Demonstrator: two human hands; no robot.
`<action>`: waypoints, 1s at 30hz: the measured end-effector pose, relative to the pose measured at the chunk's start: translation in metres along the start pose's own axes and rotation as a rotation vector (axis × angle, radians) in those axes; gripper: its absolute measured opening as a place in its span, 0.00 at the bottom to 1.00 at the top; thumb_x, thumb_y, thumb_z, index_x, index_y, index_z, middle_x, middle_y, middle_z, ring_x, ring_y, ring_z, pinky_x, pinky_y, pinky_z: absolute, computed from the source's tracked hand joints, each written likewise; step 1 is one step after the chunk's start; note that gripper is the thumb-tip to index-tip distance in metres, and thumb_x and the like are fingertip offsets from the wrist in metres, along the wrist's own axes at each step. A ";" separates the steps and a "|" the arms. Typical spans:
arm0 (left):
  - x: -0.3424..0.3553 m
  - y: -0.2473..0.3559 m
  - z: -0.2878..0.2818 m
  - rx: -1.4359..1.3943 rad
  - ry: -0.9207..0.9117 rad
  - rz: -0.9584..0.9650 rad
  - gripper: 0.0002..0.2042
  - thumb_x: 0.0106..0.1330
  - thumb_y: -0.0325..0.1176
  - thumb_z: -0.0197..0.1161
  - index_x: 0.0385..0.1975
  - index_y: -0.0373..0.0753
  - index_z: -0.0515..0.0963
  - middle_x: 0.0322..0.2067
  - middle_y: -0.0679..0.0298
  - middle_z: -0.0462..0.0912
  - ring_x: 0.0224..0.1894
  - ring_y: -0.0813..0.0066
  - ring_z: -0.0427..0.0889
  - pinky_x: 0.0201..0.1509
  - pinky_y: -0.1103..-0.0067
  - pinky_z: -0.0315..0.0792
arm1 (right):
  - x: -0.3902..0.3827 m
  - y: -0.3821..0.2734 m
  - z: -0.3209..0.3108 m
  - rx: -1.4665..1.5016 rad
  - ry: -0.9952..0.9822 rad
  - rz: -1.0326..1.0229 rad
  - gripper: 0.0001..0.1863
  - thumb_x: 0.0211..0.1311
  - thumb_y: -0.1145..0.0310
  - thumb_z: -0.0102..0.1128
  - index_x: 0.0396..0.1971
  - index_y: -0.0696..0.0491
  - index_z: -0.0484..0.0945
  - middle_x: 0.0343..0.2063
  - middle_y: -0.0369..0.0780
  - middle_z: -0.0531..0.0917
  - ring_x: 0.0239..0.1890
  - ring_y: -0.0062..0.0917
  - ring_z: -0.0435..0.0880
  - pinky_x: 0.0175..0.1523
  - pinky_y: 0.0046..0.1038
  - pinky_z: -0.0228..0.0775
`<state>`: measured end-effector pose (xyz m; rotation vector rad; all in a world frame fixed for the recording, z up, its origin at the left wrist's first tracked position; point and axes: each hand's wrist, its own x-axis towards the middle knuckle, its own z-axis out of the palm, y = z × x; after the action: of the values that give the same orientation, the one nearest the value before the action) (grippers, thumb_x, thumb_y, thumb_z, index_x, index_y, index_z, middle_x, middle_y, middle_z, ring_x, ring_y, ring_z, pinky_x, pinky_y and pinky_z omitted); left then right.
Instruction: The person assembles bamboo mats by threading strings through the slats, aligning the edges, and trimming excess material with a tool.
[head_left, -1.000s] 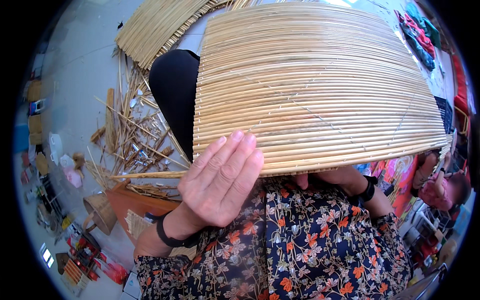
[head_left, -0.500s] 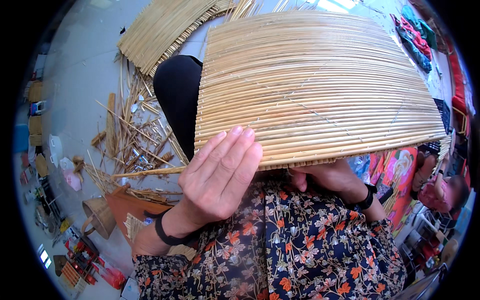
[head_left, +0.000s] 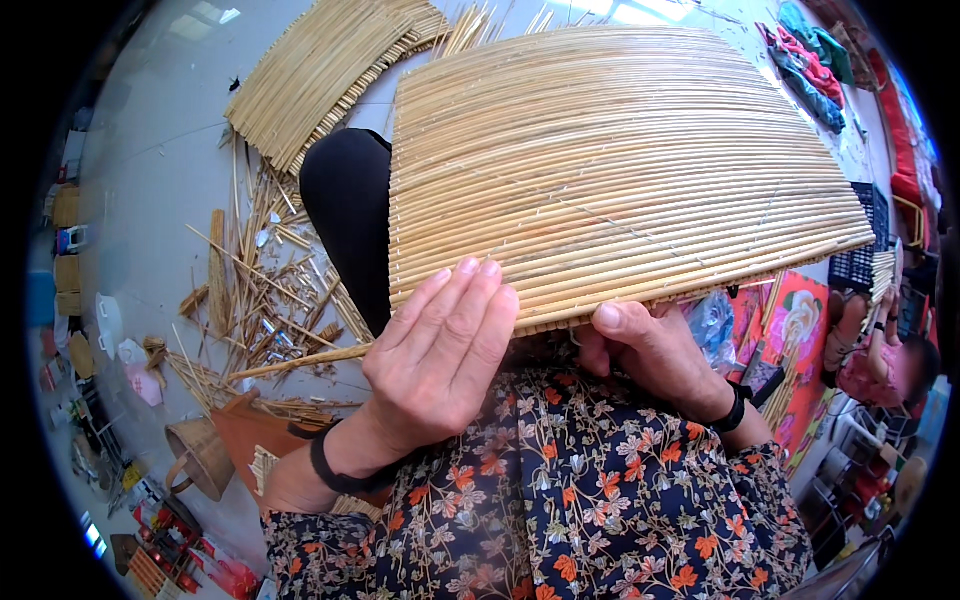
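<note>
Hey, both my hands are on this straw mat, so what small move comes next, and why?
Perhaps use your left hand to press the long stalk snug against the mat: the stalk juts out leftward from under that hand, and your right hand grips the mat's near edge.

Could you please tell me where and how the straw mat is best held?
Probably by the near edge of the straw mat, right of the right hand, coming from the person's side, thumb above, fingers below: it looks thin, and that edge is uncovered.
</note>
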<state>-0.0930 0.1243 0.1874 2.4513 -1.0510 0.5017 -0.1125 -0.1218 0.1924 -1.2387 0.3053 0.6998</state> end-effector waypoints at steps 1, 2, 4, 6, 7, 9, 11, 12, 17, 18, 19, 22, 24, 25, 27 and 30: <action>0.000 0.000 0.000 0.001 0.003 0.004 0.12 0.66 0.26 0.62 0.46 0.30 0.84 0.46 0.49 0.88 0.52 0.56 0.88 0.60 0.67 0.81 | 0.001 0.000 0.003 0.017 0.004 -0.029 0.19 0.69 0.52 0.66 0.35 0.56 0.79 0.23 0.35 0.79 0.24 0.19 0.77 0.30 0.23 0.68; 0.000 0.000 0.000 -0.008 -0.002 -0.004 0.12 0.65 0.24 0.63 0.47 0.30 0.84 0.46 0.49 0.88 0.52 0.56 0.89 0.60 0.67 0.81 | 0.001 0.000 0.005 0.033 0.009 -0.059 0.19 0.70 0.53 0.65 0.31 0.55 0.80 0.21 0.34 0.79 0.23 0.18 0.77 0.29 0.22 0.67; 0.000 0.002 -0.002 -0.025 -0.014 -0.021 0.12 0.64 0.21 0.66 0.47 0.30 0.83 0.47 0.50 0.88 0.52 0.55 0.89 0.59 0.66 0.81 | 0.003 0.005 0.003 0.119 -0.036 -0.068 0.19 0.71 0.53 0.65 0.36 0.56 0.81 0.23 0.36 0.81 0.24 0.20 0.80 0.31 0.23 0.71; -0.001 0.002 -0.002 -0.025 -0.012 -0.016 0.12 0.64 0.21 0.66 0.47 0.30 0.83 0.47 0.50 0.88 0.52 0.55 0.89 0.58 0.67 0.81 | 0.003 0.009 0.003 0.225 -0.067 -0.071 0.20 0.71 0.53 0.65 0.42 0.57 0.81 0.27 0.38 0.84 0.28 0.23 0.83 0.34 0.25 0.75; -0.001 0.001 -0.002 -0.025 -0.011 -0.015 0.12 0.64 0.21 0.66 0.47 0.30 0.83 0.47 0.50 0.88 0.52 0.55 0.89 0.58 0.67 0.81 | 0.003 0.010 0.005 0.287 -0.080 -0.070 0.20 0.71 0.53 0.65 0.45 0.58 0.80 0.29 0.39 0.85 0.30 0.24 0.84 0.36 0.26 0.77; 0.002 -0.001 -0.002 -0.031 -0.007 -0.007 0.12 0.64 0.21 0.66 0.47 0.31 0.83 0.47 0.50 0.88 0.52 0.55 0.89 0.58 0.66 0.81 | 0.008 0.017 0.005 0.417 -0.150 -0.104 0.22 0.71 0.54 0.65 0.51 0.59 0.78 0.35 0.41 0.86 0.35 0.26 0.86 0.39 0.29 0.80; 0.005 -0.003 -0.002 -0.023 -0.009 0.002 0.12 0.63 0.22 0.66 0.47 0.30 0.83 0.47 0.50 0.88 0.52 0.55 0.89 0.58 0.66 0.81 | 0.016 0.031 0.001 0.546 -0.278 -0.171 0.25 0.71 0.55 0.65 0.56 0.59 0.76 0.40 0.43 0.87 0.40 0.27 0.87 0.43 0.31 0.82; 0.007 -0.004 -0.002 -0.013 -0.013 0.008 0.12 0.63 0.22 0.66 0.47 0.30 0.83 0.47 0.50 0.88 0.51 0.55 0.89 0.58 0.66 0.81 | 0.017 0.029 -0.001 0.521 -0.246 -0.150 0.27 0.71 0.54 0.65 0.59 0.59 0.74 0.41 0.43 0.86 0.40 0.29 0.87 0.43 0.32 0.82; 0.026 -0.034 0.008 0.024 -0.006 0.020 0.12 0.63 0.23 0.65 0.46 0.32 0.84 0.48 0.52 0.88 0.53 0.56 0.88 0.61 0.61 0.79 | 0.013 -0.022 -0.013 -0.010 -0.047 -0.090 0.30 0.70 0.60 0.65 0.65 0.60 0.70 0.45 0.46 0.86 0.46 0.35 0.88 0.48 0.33 0.83; 0.025 -0.041 0.006 0.056 -0.006 0.027 0.12 0.63 0.23 0.64 0.46 0.33 0.84 0.48 0.52 0.88 0.53 0.57 0.88 0.63 0.60 0.78 | 0.000 -0.025 -0.017 -0.259 0.012 -0.103 0.31 0.66 0.69 0.68 0.67 0.61 0.69 0.48 0.45 0.86 0.50 0.35 0.88 0.50 0.32 0.83; 0.024 -0.048 0.003 0.089 -0.007 0.032 0.12 0.64 0.23 0.64 0.46 0.34 0.84 0.49 0.53 0.88 0.54 0.58 0.88 0.64 0.59 0.77 | -0.013 -0.022 -0.023 -0.724 0.041 -0.278 0.30 0.64 0.70 0.71 0.65 0.59 0.72 0.55 0.46 0.82 0.51 0.34 0.87 0.49 0.32 0.84; 0.010 -0.060 0.002 0.150 -0.057 0.059 0.11 0.65 0.26 0.64 0.47 0.38 0.85 0.50 0.57 0.88 0.57 0.62 0.86 0.71 0.57 0.71 | -0.036 -0.059 -0.012 -1.077 -0.059 -0.630 0.19 0.58 0.73 0.75 0.49 0.57 0.84 0.40 0.44 0.85 0.35 0.33 0.87 0.37 0.31 0.80; 0.000 -0.065 0.008 0.170 -0.065 0.073 0.11 0.66 0.27 0.64 0.47 0.40 0.85 0.51 0.60 0.88 0.60 0.64 0.85 0.75 0.55 0.66 | -0.015 -0.072 -0.006 -1.150 -0.008 -0.749 0.12 0.60 0.74 0.71 0.44 0.55 0.84 0.34 0.41 0.83 0.30 0.32 0.84 0.34 0.31 0.76; -0.006 -0.067 0.010 0.182 -0.061 0.067 0.12 0.66 0.27 0.64 0.47 0.40 0.85 0.51 0.60 0.89 0.60 0.64 0.85 0.76 0.55 0.64 | 0.003 -0.080 -0.005 -1.190 -0.038 -0.754 0.11 0.61 0.73 0.70 0.43 0.55 0.84 0.33 0.41 0.82 0.30 0.33 0.83 0.34 0.32 0.76; -0.014 -0.079 0.016 0.190 -0.028 0.064 0.12 0.66 0.28 0.64 0.48 0.41 0.85 0.51 0.62 0.89 0.60 0.64 0.85 0.77 0.55 0.61 | 0.051 -0.075 -0.002 -1.113 -0.149 -0.680 0.09 0.64 0.71 0.66 0.42 0.55 0.81 0.36 0.43 0.82 0.34 0.36 0.84 0.39 0.35 0.76; -0.030 -0.083 0.019 0.233 0.030 -0.041 0.13 0.66 0.28 0.65 0.50 0.44 0.85 0.56 0.66 0.86 0.67 0.65 0.79 0.80 0.54 0.53 | 0.100 -0.054 0.013 -1.043 -0.263 -0.670 0.09 0.64 0.70 0.65 0.41 0.56 0.81 0.36 0.43 0.83 0.35 0.37 0.85 0.40 0.35 0.78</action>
<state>-0.0473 0.1839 0.1369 2.6513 -0.9758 0.6801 -0.0045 -0.0859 0.1803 -2.0445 -0.7747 0.4006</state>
